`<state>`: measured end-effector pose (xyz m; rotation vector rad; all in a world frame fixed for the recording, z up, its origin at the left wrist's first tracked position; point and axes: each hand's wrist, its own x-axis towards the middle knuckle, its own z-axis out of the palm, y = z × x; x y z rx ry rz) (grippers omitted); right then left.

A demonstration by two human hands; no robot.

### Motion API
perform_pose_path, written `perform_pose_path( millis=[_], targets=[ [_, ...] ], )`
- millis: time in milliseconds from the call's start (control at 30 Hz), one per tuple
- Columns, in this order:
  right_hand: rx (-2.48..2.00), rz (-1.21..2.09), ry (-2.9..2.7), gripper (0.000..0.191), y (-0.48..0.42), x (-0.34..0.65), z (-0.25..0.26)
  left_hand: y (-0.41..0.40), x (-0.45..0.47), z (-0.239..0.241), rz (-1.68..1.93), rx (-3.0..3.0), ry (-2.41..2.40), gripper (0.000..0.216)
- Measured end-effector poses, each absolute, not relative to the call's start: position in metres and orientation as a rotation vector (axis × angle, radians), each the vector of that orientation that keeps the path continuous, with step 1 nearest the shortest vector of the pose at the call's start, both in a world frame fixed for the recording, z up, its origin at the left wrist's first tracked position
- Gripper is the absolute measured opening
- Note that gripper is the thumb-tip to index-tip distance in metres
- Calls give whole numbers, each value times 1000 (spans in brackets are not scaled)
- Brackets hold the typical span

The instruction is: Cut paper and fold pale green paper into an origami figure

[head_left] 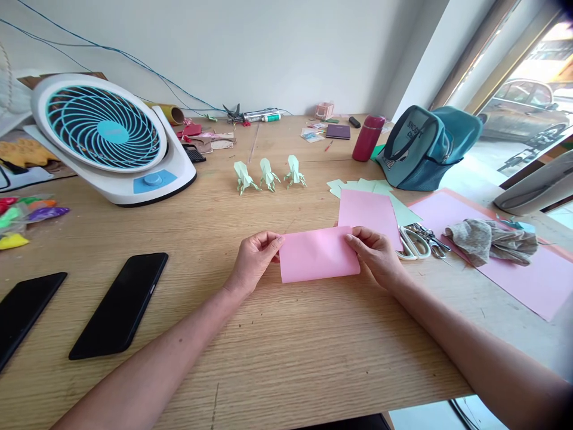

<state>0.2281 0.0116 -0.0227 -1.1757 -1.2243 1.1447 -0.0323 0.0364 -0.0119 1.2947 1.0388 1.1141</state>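
Observation:
A pink sheet of paper spans the gap between my two hands over the middle of the table. My left hand pinches its upper left corner between thumb and fingers. At the upper right corner, my right hand grips it the same way. The long upper edge looks bent over or folded; what lies behind it is hidden. Just beyond, a second pink sheet rests on light green paper. Three pale green folded paper figures stand farther back in a row.
A white fan stands at the left, with a black phone and another dark phone nearer. On the right lie scissors, a grey cloth and large pink paper. A red bottle and teal backpack stand behind.

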Motion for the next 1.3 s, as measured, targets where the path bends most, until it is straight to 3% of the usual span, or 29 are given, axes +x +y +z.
perform_pose_path(
  millis=[867,1067,1300],
  targets=[
    [-1207,983,-1168,33,14,229,-20,30,-30,-16,1023,1442,968,41],
    [-1249,892,-1265,32,14,226,-23,33,-28,-20,1027,1582,987,28],
    [-1371,593,-1383,28,20,275,-7,37,-29,-30,1019,1437,1052,27]
  ],
)
